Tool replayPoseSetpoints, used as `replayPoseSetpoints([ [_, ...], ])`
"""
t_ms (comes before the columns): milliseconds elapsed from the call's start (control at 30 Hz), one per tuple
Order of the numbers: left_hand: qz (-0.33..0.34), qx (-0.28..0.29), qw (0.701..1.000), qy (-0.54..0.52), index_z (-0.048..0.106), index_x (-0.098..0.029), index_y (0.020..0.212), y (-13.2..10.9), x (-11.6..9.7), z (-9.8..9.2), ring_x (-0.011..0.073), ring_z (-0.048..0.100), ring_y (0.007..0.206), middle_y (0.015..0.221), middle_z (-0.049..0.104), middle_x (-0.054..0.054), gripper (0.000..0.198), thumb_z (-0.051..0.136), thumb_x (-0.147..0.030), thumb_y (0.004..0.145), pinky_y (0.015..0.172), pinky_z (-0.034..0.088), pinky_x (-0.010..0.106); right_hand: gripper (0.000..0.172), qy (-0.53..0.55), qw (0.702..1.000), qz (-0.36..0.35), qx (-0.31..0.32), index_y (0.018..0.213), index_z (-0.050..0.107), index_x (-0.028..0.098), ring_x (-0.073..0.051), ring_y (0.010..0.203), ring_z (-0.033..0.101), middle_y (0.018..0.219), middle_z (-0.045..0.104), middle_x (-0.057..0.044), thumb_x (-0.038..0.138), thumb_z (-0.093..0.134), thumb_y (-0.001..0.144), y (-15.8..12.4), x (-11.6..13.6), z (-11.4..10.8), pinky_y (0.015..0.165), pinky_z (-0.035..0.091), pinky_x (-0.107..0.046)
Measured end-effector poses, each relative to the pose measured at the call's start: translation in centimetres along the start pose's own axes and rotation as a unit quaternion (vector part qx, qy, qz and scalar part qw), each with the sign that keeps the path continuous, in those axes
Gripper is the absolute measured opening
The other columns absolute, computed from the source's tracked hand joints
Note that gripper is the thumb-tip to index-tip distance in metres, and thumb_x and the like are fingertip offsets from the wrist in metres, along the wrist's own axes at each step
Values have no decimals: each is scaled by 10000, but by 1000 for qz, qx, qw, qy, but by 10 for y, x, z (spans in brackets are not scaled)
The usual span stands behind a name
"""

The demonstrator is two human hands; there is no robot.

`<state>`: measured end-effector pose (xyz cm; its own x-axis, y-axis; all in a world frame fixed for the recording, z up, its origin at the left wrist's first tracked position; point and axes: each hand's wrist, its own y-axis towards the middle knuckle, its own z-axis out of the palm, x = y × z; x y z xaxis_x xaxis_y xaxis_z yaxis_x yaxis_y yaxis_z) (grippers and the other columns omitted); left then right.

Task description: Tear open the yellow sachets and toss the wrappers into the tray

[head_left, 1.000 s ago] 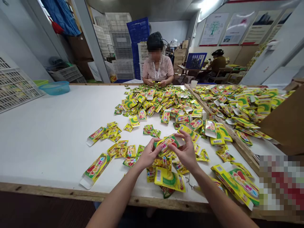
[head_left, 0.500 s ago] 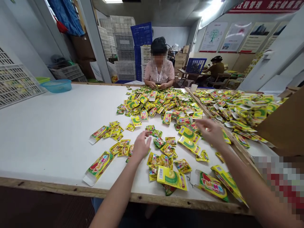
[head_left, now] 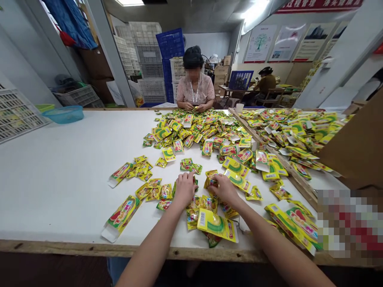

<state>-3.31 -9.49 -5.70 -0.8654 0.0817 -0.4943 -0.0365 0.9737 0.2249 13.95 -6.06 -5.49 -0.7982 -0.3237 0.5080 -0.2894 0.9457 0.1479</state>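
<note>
My left hand (head_left: 184, 188) rests low over the table with its fingers curled down on a green candy sachet (head_left: 196, 184), mostly hidden beneath it. Facing it, my right hand (head_left: 226, 188) has thumb and fingers closed around a yellow candy sachet (head_left: 210, 179). More green sachets (head_left: 190, 165) lie just beyond my left hand. Nearer me are yellow sachets (head_left: 209, 202) and a flat yellow carton (head_left: 217, 224) partly covering some. Two yellow cartons (head_left: 237, 173) lie beside my right hand.
Cartons marked TWINS (head_left: 122, 217) and small sachet groups lie at left. A large heap (head_left: 197, 127) spreads before a seated person (head_left: 196, 89). A wooden divider (head_left: 295, 179) separates another carton pile (head_left: 299, 129). A blue basin (head_left: 64, 114) stands far left.
My right hand has moved left and down from the cartons to the sachets. My left hand has shifted slightly right, fingers lowered. A TWINS carton at front right now lies farther right.
</note>
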Motion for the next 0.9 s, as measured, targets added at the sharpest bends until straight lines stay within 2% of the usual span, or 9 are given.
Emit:
replayPoseSetpoints([
  [133,-10,-66,980,-189,573,-179,972,-5,0,-13,203,577,890,937,615,66,193,510,-125,798,820,452,356,206,190,980,35,-39,900,609,169,-173,710,598,810,666,-37,264,575,720,0,2,-5,658,466,-303],
  [200,-48,-80,936,-340,553,-183,888,-8,-4,-15,166,586,762,823,610,28,113,532,-263,812,724,472,305,262,315,947,57,-36,887,624,163,-175,681,603,796,675,-39,337,606,693,-1,6,-3,645,479,-316],
  [300,-111,-100,845,-513,502,-186,816,-11,-14,-10,123,547,640,693,560,-16,250,584,-415,757,615,459,248,318,451,888,88,-1,788,641,156,-166,622,598,708,667,-29,424,676,620,-7,18,7,618,491,-316],
  [400,-157,-119,809,-554,462,-190,744,-12,-22,1,104,508,596,650,521,-30,324,627,-465,702,582,442,234,393,566,816,103,46,828,654,173,-173,666,624,721,682,-21,436,745,551,-14,33,19,649,508,-316],
  [500,-170,-140,829,-514,444,-196,729,-16,-26,8,98,480,580,645,502,-34,302,618,-443,725,562,415,226,425,630,759,122,108,874,656,200,-207,773,649,798,703,-42,506,724,588,-22,45,20,686,525,-341],
  [600,-141,-162,871,-442,440,-201,730,-23,-31,10,100,461,578,650,491,-31,244,573,-399,781,562,396,229,443,657,728,141,136,887,642,209,-235,860,649,886,703,-69,603,609,687,-27,49,13,698,534,-377],
  [700,-59,-126,918,-370,463,-202,739,-20,-31,4,121,495,629,684,531,-9,202,537,-375,813,617,419,255,389,649,740,133,121,886,626,212,-233,856,652,890,702,-55,517,695,656,-29,45,7,718,532,-376],
  [800,-26,-80,964,-253,514,-197,813,6,-4,-25,152,551,766,824,599,30,185,538,-380,816,736,448,288,390,635,752,155,82,828,621,206,-214,769,660,794,700,-32,465,774,581,-27,34,4,700,533,-357],
  [900,-211,-162,963,-54,521,-189,1005,33,52,-73,232,505,1074,1104,568,99,300,607,-334,757,907,401,367,383,623,761,178,21,771,610,208,-196,724,660,757,698,-20,475,787,561,-19,22,-3,669,536,-338],
])
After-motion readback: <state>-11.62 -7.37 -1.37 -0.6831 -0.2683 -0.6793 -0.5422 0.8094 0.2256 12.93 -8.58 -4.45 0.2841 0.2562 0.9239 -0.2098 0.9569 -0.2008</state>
